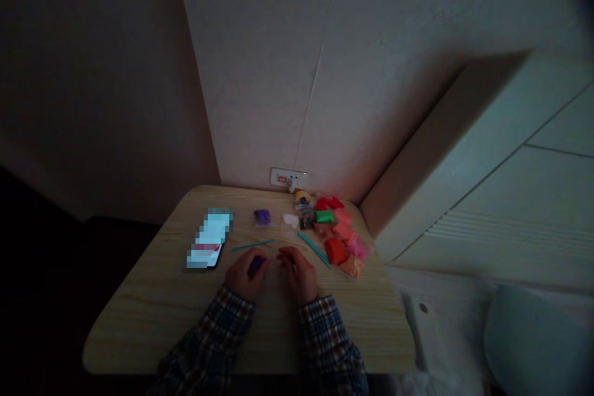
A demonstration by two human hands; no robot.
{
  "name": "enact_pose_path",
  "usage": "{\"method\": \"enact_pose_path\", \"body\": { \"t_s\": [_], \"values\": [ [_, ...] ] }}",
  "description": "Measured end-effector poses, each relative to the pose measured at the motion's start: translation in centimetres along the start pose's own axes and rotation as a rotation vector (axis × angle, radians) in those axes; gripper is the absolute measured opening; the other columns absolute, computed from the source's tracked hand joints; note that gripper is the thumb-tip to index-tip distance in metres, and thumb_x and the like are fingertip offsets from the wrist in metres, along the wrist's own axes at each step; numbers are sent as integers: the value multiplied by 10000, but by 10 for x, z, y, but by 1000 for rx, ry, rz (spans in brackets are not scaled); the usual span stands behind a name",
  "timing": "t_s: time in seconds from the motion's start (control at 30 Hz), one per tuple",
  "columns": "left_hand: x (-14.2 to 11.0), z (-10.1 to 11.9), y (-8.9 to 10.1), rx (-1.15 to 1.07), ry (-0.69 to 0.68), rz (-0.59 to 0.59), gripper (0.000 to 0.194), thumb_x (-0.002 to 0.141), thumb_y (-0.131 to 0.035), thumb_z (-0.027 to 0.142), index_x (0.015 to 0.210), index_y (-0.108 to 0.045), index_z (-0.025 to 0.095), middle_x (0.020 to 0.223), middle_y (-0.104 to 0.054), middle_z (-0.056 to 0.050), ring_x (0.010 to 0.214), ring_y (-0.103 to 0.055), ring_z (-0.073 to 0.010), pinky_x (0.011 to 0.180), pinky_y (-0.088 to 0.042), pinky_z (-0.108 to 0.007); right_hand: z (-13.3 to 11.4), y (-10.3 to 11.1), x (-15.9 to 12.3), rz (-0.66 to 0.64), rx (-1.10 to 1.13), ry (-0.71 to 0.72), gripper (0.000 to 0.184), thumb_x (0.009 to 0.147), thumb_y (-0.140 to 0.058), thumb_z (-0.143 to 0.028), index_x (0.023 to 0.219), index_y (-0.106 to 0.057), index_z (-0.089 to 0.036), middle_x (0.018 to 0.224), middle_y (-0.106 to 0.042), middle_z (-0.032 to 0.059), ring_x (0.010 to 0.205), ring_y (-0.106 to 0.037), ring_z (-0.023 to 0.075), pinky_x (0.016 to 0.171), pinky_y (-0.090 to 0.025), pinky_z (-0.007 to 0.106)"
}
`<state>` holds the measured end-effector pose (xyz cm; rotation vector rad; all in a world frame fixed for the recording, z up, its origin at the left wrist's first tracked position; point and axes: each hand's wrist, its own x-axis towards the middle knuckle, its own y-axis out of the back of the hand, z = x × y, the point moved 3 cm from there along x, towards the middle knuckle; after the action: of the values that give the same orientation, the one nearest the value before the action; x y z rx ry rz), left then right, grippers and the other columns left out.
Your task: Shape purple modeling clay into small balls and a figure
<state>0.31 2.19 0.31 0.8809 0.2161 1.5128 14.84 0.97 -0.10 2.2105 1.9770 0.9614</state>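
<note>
My left hand (245,275) rests on the wooden table (153,315), its fingers curled round a lump of purple clay (256,265). My right hand (299,273) lies just to its right with the fingers bent; what is under them is hidden. Both arms wear plaid sleeves. A teal stick tool (253,245) lies just beyond my left hand. Two more teal tools (314,249) lie beyond my right hand. Another purple clay piece (262,216) and a white piece (291,220) sit farther back.
A phone (210,239) with a lit screen lies at the left. Several small bags of coloured clay (338,235), red, green, pink and orange, are heaped at the back right. A wall socket (285,178) sits behind the table. A white cabinet (487,198) stands at the right.
</note>
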Motion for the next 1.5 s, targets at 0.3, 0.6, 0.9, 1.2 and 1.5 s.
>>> {"method": "enact_pose_path", "body": {
  "t_s": [0.3, 0.6, 0.9, 1.2, 1.5],
  "values": [
    [2, -2, -4, 60, -152, 18, 153, 808, -483, 289, 816, -601, 191, 829, -617, -59, 807, -578, -190, 745, -494, -329, 0, 5, 1, 96, -51, -2, 174, 856, -430, -261, 915, -565, -170, 831, -619, 64, 716, -588, 153, 658, -483, 260],
    [0, -8, -14, 204, -251, -73, 215, 746, -466, 119, 900, -601, 185, 884, -631, -71, 851, -551, -222, 778, -468, -386, 4, 8, 0, 144, -62, -45, 145, 849, -450, -257, 901, -552, -167, 780, -610, 50, 690, -577, 155, 649, -472, 265],
    [3, 3, -1, 18, -195, 85, 280, 763, -491, 196, 1035, -561, 189, 1055, -604, -91, 1043, -504, -248, 923, -396, -443, 0, 10, 3, 143, -37, -33, 156, 850, -454, -251, 862, -588, -172, 779, -636, 52, 692, -595, 156, 645, -493, 268],
    [50, 38, -8, -1318, 351, -14, 469, 876, -263, 432, 1287, -343, 221, 1352, -423, -95, 1235, -401, -211, 994, -355, -453, -43, -7, 17, 21, -63, 265, 335, 868, -432, -153, 1176, -541, -229, 1101, -589, 69, 1040, -519, 196, 890, -438, 357],
    [55, 30, -28, -1565, 428, -207, 525, 863, -196, 506, 1301, -346, 259, 1406, -352, -45, 1250, -384, -195, 1044, -311, -419, -42, -9, 20, -32, -195, 271, 417, 858, -404, -163, 1267, -451, -230, 1214, -543, 72, 1152, -441, 209, 958, -368, 413]
  ]
}}
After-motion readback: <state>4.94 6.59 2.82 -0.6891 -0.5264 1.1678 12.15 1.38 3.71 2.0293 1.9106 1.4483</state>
